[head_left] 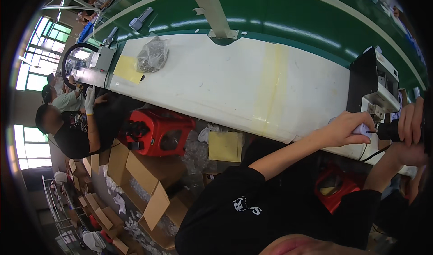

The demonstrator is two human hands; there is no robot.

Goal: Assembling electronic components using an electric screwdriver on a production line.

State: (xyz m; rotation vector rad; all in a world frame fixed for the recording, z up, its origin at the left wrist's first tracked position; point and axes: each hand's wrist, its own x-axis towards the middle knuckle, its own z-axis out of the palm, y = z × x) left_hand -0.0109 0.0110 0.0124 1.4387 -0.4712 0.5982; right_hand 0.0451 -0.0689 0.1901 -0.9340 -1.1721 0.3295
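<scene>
At the right end of the white worktop my left hand (pixel 347 129) is closed around a small pale lilac plastic part (pixel 362 129), most of it hidden by the fingers. My right hand (pixel 409 124) grips a black electric screwdriver (pixel 389 130), lying level. Its thin bit points left and meets the lilac part; whether it sits in a screw cannot be seen. A dark cord (pixel 376 153) hangs below the tool. Just behind both hands stands a black and white box-shaped machine (pixel 376 81), probably a screw feeder.
A green conveyor belt (pixel 288 18) runs behind the white worktop (pixel 216 83). On the worktop's left lie a clear plastic bag (pixel 152 54) and yellow paper (pixel 127 69). Red stools (pixel 158 131) and open cardboard boxes (pixel 144 183) stand below. A co-worker (pixel 72 128) sits at left.
</scene>
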